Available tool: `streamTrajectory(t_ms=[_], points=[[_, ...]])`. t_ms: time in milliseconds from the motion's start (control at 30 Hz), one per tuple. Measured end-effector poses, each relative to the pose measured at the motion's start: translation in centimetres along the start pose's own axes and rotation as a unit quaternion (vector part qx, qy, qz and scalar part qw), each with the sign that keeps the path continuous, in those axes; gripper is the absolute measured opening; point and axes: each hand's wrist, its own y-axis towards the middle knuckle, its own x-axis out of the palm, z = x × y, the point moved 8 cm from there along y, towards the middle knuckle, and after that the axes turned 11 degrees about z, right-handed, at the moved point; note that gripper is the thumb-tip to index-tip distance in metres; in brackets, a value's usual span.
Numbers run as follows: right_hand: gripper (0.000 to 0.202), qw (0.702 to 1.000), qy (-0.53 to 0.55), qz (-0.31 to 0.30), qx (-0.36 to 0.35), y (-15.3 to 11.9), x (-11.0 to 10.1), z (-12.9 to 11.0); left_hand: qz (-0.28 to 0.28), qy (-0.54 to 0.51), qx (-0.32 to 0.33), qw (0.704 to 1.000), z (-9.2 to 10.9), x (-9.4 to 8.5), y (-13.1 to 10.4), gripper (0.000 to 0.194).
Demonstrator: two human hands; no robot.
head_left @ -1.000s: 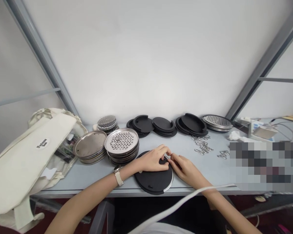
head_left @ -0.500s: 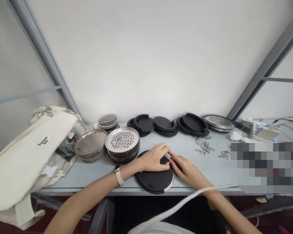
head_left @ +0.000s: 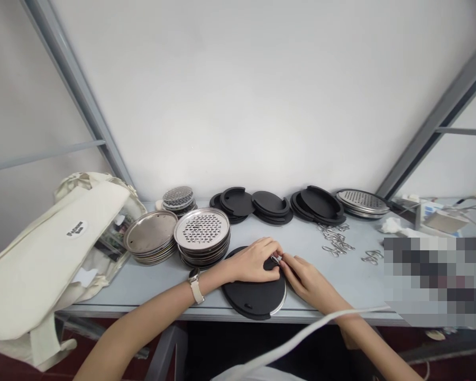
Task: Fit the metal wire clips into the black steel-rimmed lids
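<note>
disc (head_left: pixel 257 297) under left hand (head_left: pixel 257 261); right hand (head_left: pixel 306 276) at edge

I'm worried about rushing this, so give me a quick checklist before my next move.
- Left hand over the black disc: ok.
- Right hand at the metal clip: ok.
- Clip properly seated: cannot tell, fingers cover part of it.
- Disc set back from the table's front edge: not ok.
- Loose clips clear of both hands: ok.
- White cable not touching right forearm: cannot tell.

Gap between grater stack (head_left: pixel 202 230) and clips (head_left: pixel 335 236) (cable (head_left: pixel 293 343) seemingly nearer)
</note>
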Motion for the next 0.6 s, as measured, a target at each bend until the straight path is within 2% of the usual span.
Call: streamTrajectory(t_ms=[233, 433, 600], points=[[0.021, 1.0, 0.004, -0.003, 0.008, 0.0, -0.05, 0.1, -0.008, -0.005, -0.019, 1.0, -0.29, 0.13, -0.03, 0.026], [0.02, 1.0, 0.001, -0.009, 0.019, -0.1, 0.03, 0.3, -0.006, -0.01, -0.01, 1.0, -0.02, 0.0, -0.03, 0.026], [0.016, 0.999, 0.032, -0.009, 0.013, -0.01, -0.05, -0.01, -0.014, -0.009, -0.026, 1.0, -0.12, 0.04, -0.04, 0.024]])
